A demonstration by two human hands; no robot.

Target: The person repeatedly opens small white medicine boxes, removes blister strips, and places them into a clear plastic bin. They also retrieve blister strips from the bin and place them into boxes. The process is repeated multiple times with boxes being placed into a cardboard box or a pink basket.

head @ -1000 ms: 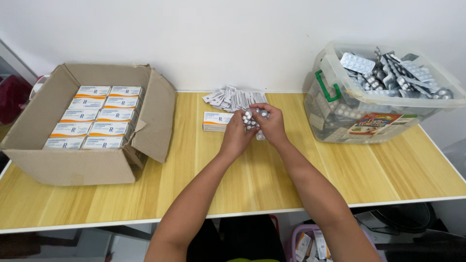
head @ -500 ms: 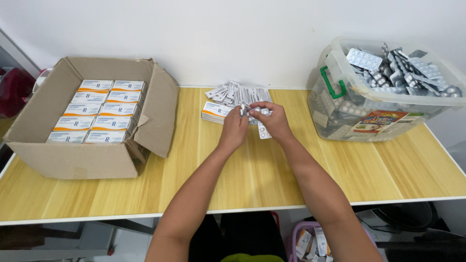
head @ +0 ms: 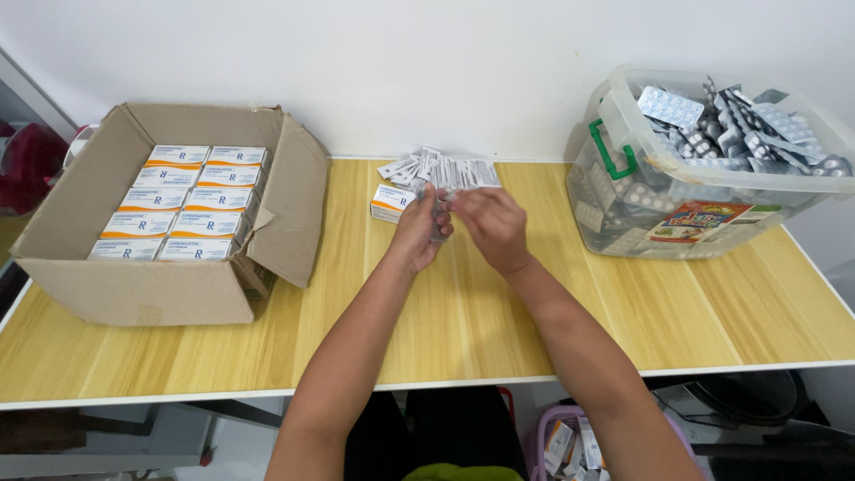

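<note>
A silvery blister strip (head: 436,212) stood between the two hands above the counter (head: 463,303), just in front of a small white box (head: 390,202). The left hand (head: 419,230) gripped it, fingers curled; the right hand (head: 488,223) pinched its top, palm down.

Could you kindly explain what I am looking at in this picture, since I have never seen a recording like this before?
There is no machine here: a person wears a camera on the head, so you look down along both arms. The left hand and right hand meet over a wooden table and together hold what looks like a silver blister strip, mostly hidden by the fingers. Just behind them lie a small white box and a heap of folded leaflets. On the left stands an open cardboard carton filled with rows of the same boxes. On the right stands a clear plastic bin piled with blister strips.
</note>
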